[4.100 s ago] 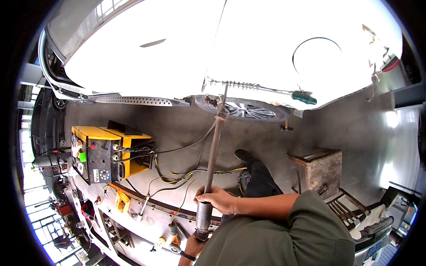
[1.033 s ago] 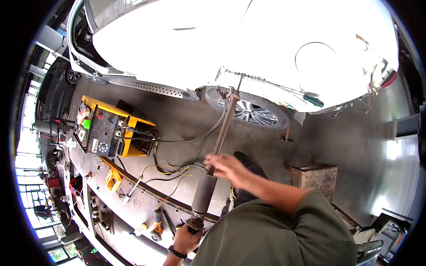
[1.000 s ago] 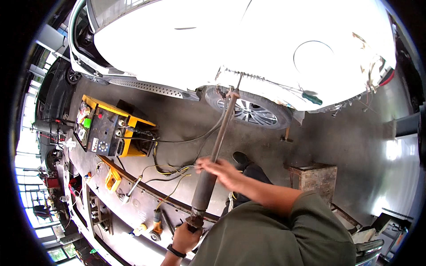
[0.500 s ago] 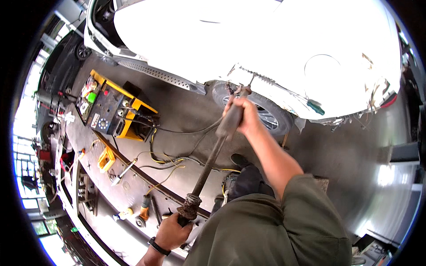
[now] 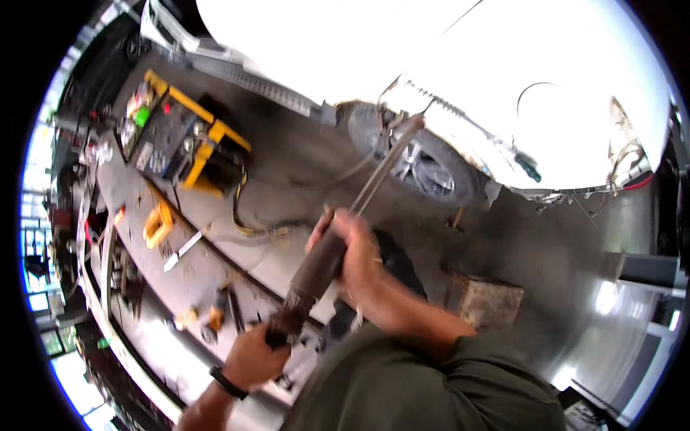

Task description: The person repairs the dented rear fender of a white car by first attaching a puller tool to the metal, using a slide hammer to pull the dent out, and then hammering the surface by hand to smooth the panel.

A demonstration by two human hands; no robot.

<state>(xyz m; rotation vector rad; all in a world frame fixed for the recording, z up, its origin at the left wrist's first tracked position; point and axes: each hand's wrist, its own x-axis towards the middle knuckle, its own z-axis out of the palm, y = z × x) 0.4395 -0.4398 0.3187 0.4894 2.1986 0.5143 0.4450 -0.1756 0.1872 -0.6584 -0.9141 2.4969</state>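
Lower centre — left hand (image 5: 255, 357) gripping handle (image 5: 277, 333) of metal bar (image 5: 386, 168); mid-frame — right hand (image 5: 359, 257) wrapped round thick sleeve (image 5: 316, 270).

- The handle (image 5: 276, 336) is gripped by the left hand (image 5: 253, 357).
- The metal weight (image 5: 316, 271) is held by the right hand (image 5: 361, 262).
- The tip of the rod (image 5: 386, 167) is seen near the bottom edge of the white car (image 5: 345, 61).

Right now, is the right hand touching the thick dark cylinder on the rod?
Touching. The head view shows the right hand wrapped around the upper end of the cylinder, with no gap between them.
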